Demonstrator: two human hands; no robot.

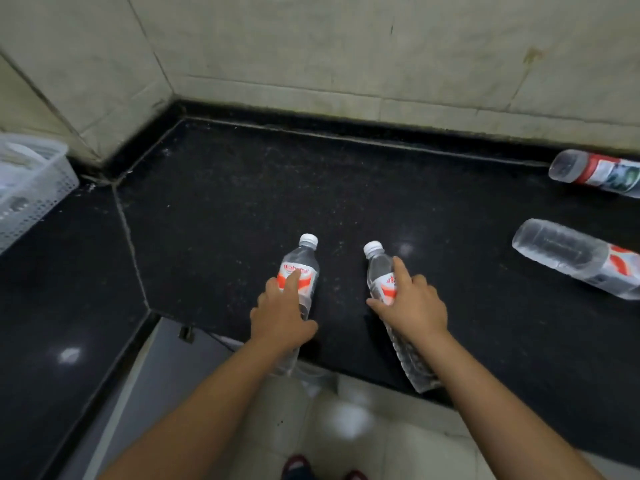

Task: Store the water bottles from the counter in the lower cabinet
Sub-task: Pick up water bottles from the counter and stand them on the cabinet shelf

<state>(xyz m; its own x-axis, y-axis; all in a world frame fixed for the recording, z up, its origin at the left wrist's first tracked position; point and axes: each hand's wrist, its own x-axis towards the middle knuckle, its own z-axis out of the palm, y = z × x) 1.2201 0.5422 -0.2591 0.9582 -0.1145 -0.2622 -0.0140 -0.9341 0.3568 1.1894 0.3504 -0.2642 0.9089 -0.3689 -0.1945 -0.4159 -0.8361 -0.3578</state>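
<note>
Both hands (346, 313) around white-capped bottles (300, 268)

two bare forearms, no sleeves, hands unadorned, red-and-dark footwear (298, 467) below

The light is dim and soft. White shiny spots sit on the black speckled stone worktop (346, 188). The picture bends at its edges, and everything looks a little blurry.
</note>
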